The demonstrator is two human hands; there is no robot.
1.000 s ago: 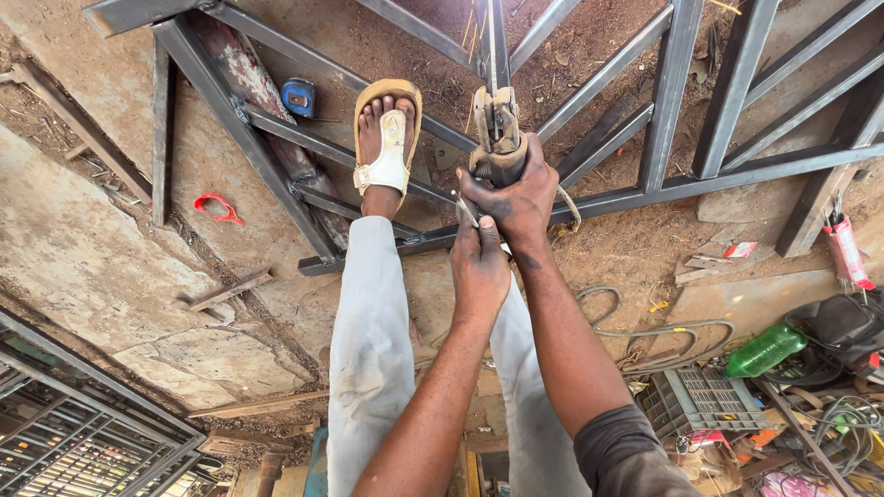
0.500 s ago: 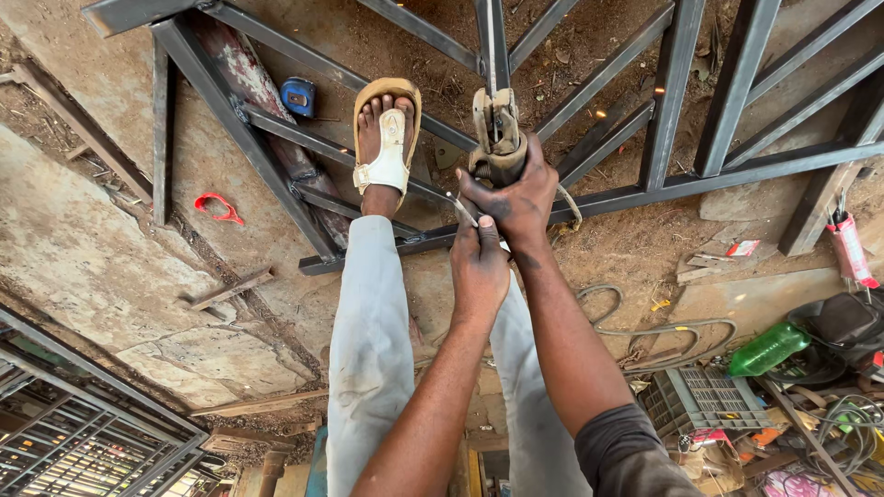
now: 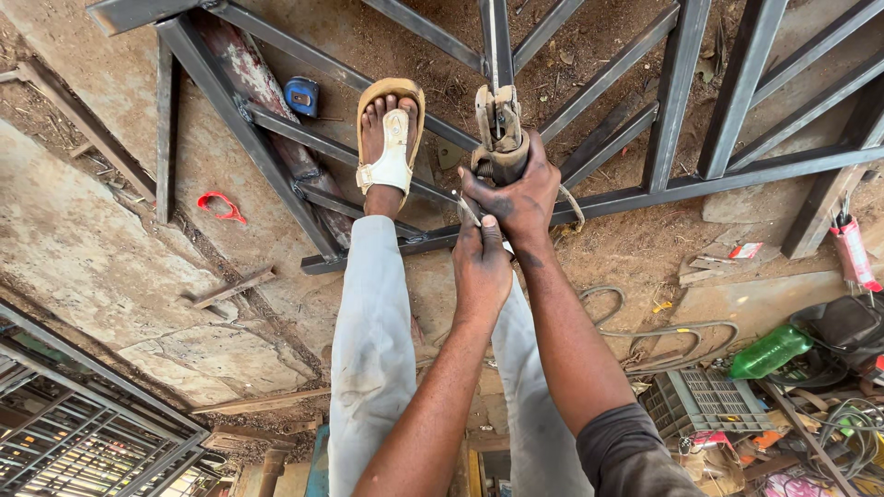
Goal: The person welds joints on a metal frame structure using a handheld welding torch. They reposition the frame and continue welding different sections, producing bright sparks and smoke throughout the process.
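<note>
My right hand [image 3: 517, 195] is closed around the body of a worn tan power tool [image 3: 498, 129], which rests upright on the dark steel bar frame [image 3: 645, 195] lying on the ground. Just below it, my left hand [image 3: 481, 262] pinches a small thin metal piece [image 3: 468, 211] against the tool's base. I stand over the frame in pale trousers, and my sandalled foot [image 3: 390, 138] is planted on one of its bars, left of the tool.
A blue tape measure [image 3: 301, 95] and a red plastic piece [image 3: 221, 204] lie at the left. Hoses [image 3: 663, 327], a green bottle [image 3: 770, 351], a grey crate [image 3: 704, 405] and a red-white tube [image 3: 852, 250] crowd the right. A metal grille [image 3: 83, 442] lies bottom left.
Both hands stay on the tool in the same place. My left hand has shifted only slightly at the tool's base.
</note>
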